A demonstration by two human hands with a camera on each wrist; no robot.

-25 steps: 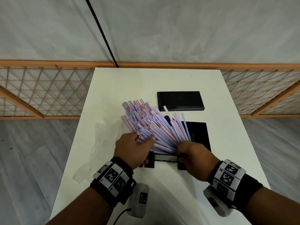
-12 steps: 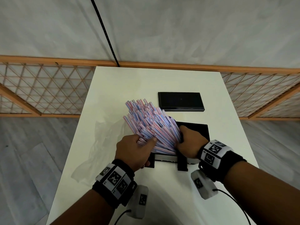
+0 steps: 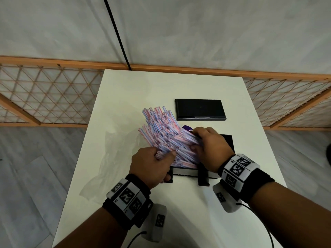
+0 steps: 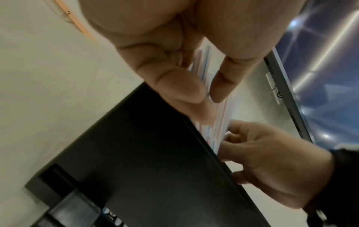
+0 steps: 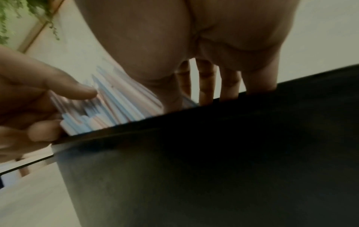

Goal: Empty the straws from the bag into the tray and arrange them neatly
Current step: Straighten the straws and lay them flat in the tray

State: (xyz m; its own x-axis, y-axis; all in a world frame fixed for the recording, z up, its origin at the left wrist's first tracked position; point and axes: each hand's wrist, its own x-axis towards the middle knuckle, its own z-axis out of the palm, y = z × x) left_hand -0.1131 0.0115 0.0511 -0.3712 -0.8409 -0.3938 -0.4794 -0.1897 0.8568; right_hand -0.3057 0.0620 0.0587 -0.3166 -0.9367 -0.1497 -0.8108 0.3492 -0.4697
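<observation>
A thick bundle of pink, blue and white striped straws [image 3: 163, 135] leans out of the black tray [image 3: 227, 141], fanning up to the far left. My left hand [image 3: 152, 164] grips the bundle's near lower end, thumb on top. My right hand [image 3: 210, 146] wraps the bundle's right side, fingers over the top and thumb against the near side. In the left wrist view my left fingers [image 4: 180, 83] lie on the straws [image 4: 220, 116] above the tray wall [image 4: 145, 153]. The right wrist view is blurred: straws [image 5: 116, 106] rise above the tray rim [image 5: 213, 153]. The empty clear bag [image 3: 114, 154] lies to the left.
A second flat black tray or lid [image 3: 199, 109] lies farther back on the white table [image 3: 143, 90]. Something purple [image 3: 186, 128] peeks out behind the straws. A wooden lattice fence [image 3: 44, 101] and a wall stand beyond the table's far edge.
My right hand moved from the tray's near end up to the bundle's right side and pushed the spread straws left into a tighter bundle. The left hand kept its grip.
</observation>
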